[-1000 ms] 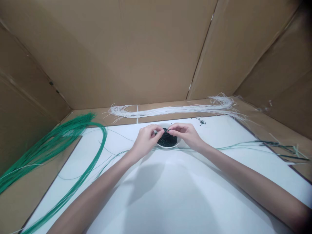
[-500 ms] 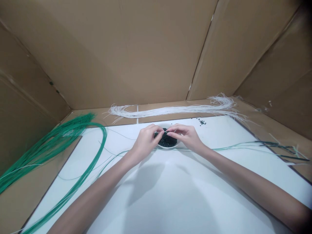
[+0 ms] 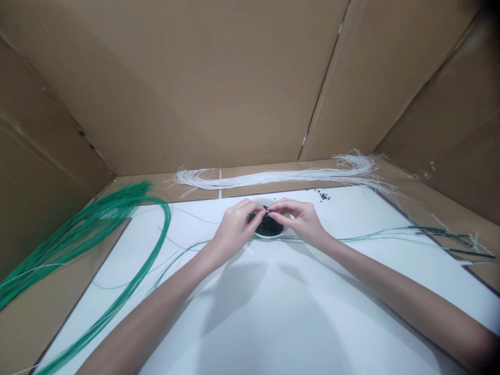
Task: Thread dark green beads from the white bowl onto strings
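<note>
Above a white bowl of small dark beads, my two hands meet almost fingertip to fingertip. My left hand is closed, thumb and forefinger pinched on a thin cord. A short light bit of the cord shows between the hands. My right hand is closed too, its thumb and fingers pinching at the cord's other side; whether a bead sits there is too small to tell. Thin green strands pass across the table by the bowl, partly hidden by my hands and forearms.
A thick bundle of green cords curves down the left side. Along the back lies a bundle of white cords. Loose dark beads are scattered at the back right. Dark beaded strand ends lie at right. Cardboard walls surround the white tabletop.
My left fingers have shifted very slightly, and a small light bit of cord shows more clearly between the fingertips. My right hand has hardly moved.
</note>
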`<state>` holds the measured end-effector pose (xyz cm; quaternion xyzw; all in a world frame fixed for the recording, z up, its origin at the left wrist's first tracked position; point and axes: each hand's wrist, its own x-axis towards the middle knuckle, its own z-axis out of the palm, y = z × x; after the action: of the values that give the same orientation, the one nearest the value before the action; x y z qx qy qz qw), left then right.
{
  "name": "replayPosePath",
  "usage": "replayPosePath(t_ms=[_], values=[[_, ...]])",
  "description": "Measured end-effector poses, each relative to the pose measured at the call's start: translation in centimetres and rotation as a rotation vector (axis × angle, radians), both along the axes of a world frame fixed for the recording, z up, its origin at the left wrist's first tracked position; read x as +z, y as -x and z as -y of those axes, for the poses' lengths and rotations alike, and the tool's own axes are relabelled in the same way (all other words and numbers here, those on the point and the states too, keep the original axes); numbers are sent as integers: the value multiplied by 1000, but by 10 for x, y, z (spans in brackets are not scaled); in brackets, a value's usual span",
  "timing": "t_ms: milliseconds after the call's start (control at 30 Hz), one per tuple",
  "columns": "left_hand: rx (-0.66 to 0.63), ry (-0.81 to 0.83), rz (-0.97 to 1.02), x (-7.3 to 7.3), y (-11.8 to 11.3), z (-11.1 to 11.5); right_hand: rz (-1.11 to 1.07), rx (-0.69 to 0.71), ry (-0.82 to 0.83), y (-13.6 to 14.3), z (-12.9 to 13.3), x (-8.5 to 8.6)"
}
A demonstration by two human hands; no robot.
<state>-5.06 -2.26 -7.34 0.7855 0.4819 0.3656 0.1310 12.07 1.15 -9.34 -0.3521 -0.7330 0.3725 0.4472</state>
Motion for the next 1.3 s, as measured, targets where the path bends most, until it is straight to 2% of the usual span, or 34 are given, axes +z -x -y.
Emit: replayPosePath(t_ms=[467,767,1000,1300], values=[[-9,-9,-2,-6,-1,0,131,-18,-212,0,5,5],[6,33,9,-3,-2,0,110,-78,-181,-1,4,4],[17,5,13,-5,0,-2,118,-15,-169,-1,4,6],[-18,64,101,-11,-1,-2,170,-61,-299,-1,4,3]])
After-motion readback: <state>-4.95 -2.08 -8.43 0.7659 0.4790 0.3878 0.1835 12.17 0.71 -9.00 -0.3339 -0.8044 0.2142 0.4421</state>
